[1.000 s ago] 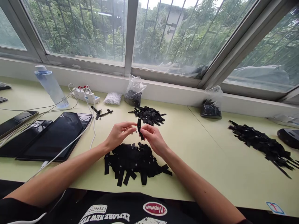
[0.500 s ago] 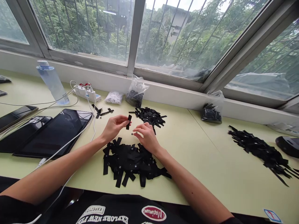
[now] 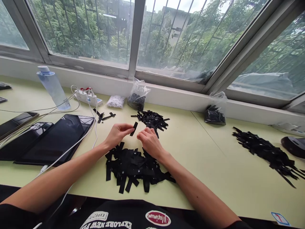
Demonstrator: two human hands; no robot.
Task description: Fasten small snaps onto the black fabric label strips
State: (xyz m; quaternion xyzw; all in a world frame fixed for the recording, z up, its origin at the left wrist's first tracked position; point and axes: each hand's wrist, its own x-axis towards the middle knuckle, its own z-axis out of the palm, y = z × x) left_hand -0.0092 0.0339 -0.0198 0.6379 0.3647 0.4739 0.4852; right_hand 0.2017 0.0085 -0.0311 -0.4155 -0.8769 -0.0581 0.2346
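Observation:
A short black fabric strip [image 3: 134,129] is pinched between the thumb and fingertips of my left hand [image 3: 118,134], held tilted above the table. Just right of it is my right hand [image 3: 150,142], its thumb and fingertips pressed together; whatever lies in that pinch is hidden. The two hands are close but apart. Below them a large pile of black strips [image 3: 133,168], some with small white letter marks, spreads over the table. A smaller pile of black strips [image 3: 153,120] lies just beyond my right hand.
Along the window wall stand a water bottle [image 3: 53,89], a power strip [image 3: 88,97], a white packet [image 3: 116,101] and clear bags of black pieces [image 3: 137,101] [image 3: 215,114]. A tablet [image 3: 57,136] with cables lies left; another strip pile [image 3: 267,152] lies right.
The black strip in my left hand has tilted to the right. My right fingers, earlier apart with small shiny round bits at the tips, have closed together, and the bits are out of sight.

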